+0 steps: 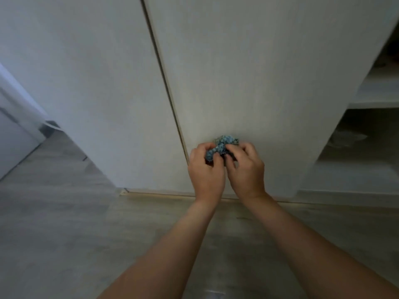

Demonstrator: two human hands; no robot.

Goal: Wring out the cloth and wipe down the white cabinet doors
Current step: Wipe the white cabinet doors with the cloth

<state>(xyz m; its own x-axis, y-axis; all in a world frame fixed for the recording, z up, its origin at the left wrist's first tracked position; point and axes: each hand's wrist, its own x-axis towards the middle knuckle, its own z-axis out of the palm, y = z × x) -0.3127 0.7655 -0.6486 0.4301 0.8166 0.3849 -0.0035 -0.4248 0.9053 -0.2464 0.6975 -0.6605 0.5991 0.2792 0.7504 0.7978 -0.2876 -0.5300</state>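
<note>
Fingers (234, 157) of both hands pinch a bunched blue cloth (222, 145), lower centre, wringing before white cabinet doors (248, 83).

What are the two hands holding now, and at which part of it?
Both hold the bunched blue cloth: left hand grips its left end, right hand its right end.

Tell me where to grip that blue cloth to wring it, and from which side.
Grip the bunched blue cloth at its two opposite ends, left hand from the left, right hand from the right. It is already gathered into a short wad between both, so counter-twisting should squeeze it.
</note>
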